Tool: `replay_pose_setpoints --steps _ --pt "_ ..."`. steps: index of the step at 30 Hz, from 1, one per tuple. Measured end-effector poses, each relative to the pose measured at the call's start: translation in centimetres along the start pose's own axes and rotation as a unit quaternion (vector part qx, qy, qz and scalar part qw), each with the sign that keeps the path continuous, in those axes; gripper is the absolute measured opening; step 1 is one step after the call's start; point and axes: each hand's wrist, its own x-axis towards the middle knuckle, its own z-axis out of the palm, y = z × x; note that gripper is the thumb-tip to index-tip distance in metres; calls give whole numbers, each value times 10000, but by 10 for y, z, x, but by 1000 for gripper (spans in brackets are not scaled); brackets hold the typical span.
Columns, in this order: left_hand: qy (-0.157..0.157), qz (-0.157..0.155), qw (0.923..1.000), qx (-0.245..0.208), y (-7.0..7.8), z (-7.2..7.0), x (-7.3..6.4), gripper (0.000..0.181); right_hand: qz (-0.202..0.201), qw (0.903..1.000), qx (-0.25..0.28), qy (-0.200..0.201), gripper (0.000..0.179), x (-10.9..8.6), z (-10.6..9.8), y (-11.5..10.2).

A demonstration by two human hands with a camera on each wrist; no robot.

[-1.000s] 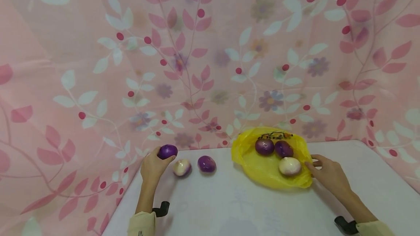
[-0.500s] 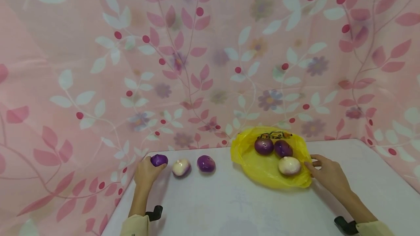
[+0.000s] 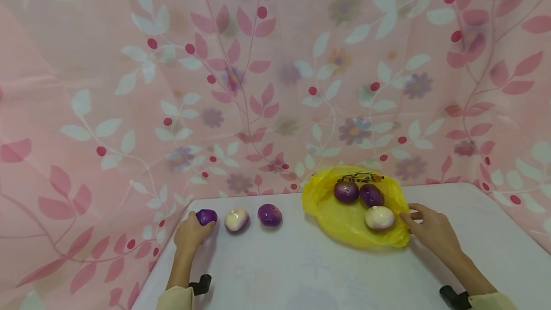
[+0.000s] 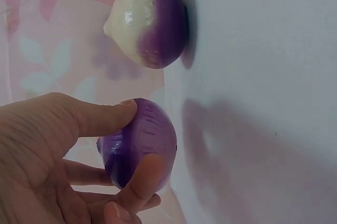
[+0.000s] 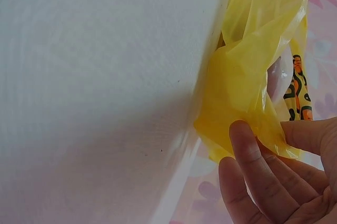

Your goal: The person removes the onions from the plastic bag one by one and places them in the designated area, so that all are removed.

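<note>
My left hand [image 3: 189,231] grips a dark purple onion [image 4: 139,145] between thumb and fingers at the table's left back. In the left wrist view it is close over the white surface, its shadow beside it. To its right sits a white-and-purple onion [image 3: 236,220], then a purple one [image 3: 269,215]. On the right lies a yellow plastic bag [image 3: 340,228], its mouth spread open. Inside it are two purple onions [image 3: 346,192] and a whitish onion [image 3: 380,218]. My right hand [image 3: 432,231] pinches the bag's right edge between thumb and fingers.
A white-covered table [image 3: 301,271] stands against a pink curtain [image 3: 275,85] with a leaf and flower print. The table's back edge runs just behind the onions and the bag. Black cameras [image 3: 201,284] are worn on both wrists.
My left hand has moved left and down with the purple onion, from behind the white-and-purple one to beside it at the left. The right hand and bag stay put.
</note>
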Motion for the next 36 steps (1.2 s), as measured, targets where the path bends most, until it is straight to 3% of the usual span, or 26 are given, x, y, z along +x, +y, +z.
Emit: replay_pose_setpoints --steps 5,21,29,36 --pt "-165 -98 9998 -1 -2 1 -1 58 63 10000 -16 14 51 0 -1 -1" --pt "-158 19 9999 -58 -4 6 -3 57 -73 9999 67 125 49 0 -1 1" --pt "-331 69 9994 78 -7 6 -7 74 34 10000 49 41 51 -1 0 2" --pt "-81 161 9997 174 -2 0 -10 77 94 9999 26 -35 53 -1 -1 1"
